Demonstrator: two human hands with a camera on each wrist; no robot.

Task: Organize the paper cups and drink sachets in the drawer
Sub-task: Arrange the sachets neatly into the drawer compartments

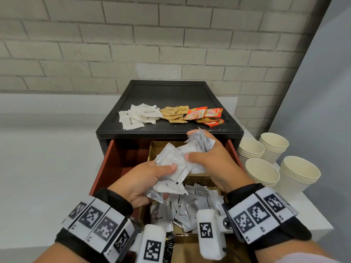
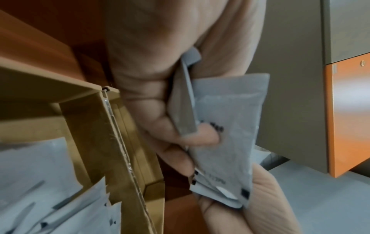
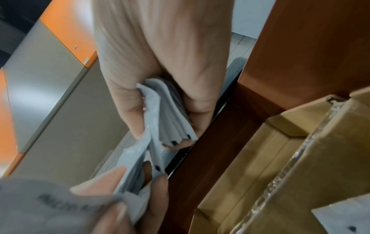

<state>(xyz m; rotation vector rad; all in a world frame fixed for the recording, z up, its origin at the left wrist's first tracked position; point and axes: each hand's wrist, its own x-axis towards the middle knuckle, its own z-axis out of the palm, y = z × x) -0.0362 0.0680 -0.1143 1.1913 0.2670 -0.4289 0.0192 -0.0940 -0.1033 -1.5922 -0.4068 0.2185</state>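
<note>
Head view shows a black cabinet with its red drawer pulled open and paper cups stacked to its right. Above the drawer, the left hand and right hand each grasp a bunch of white sachets.

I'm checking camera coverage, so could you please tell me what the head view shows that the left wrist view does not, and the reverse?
Only the head view shows the black cabinet top with white sugar sachets, brown sachets and orange sachets, plus the paper cup stacks. Only the left wrist view shows the underside of the left hand and a grey and orange cabinet. Both show the white sachets it grips and the cardboard box in the drawer.
</note>
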